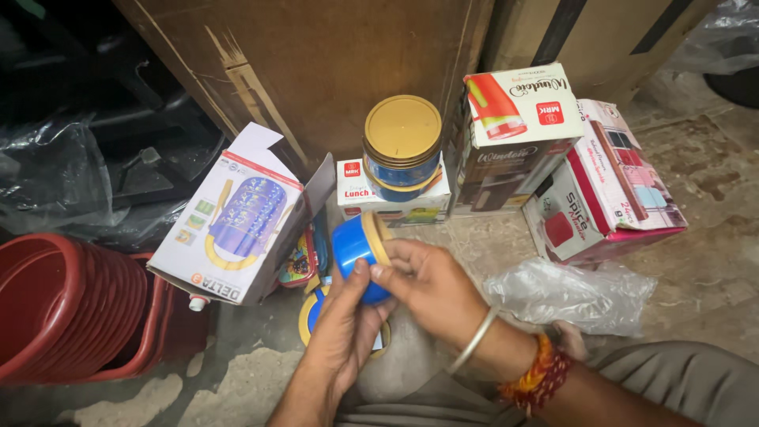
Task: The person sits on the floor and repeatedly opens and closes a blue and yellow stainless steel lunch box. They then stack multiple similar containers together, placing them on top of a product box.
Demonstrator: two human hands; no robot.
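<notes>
From the head camera, both hands meet over a small blue round container (357,251) with a yellow rim, held tipped on its side just above the floor. The left hand (341,332) cups it from below, thumb pressed on the blue wall; the right hand (431,286) grips the yellow rim with its fingertips. So both hands are closed on the container, neither free.

It looks like a rigid plastic piece, light and probably empty, smooth and a little slippery on the curved wall. The surest hold seems to be the one shown: palm under the body, fingers on the rim edge, where a lip gives purchase.

Directly beneath it lies another blue and yellow piece (310,313) on the floor, partly hidden by the left hand. Behind stands a taller blue jar with a gold lid (402,146), set on a white and red lunch box carton (393,199). To the left leans an open carton picturing a blue stacked carrier (237,217), with a stack of red plastic tubs (67,308) beyond it. To the right are a white carton picturing a red flask (518,119), a pink and white spice box carton (605,186) and a crumpled clear plastic bag (569,292). Large brown cardboard boxes (316,63) wall off the back, so working room is tight on all sides.
</notes>
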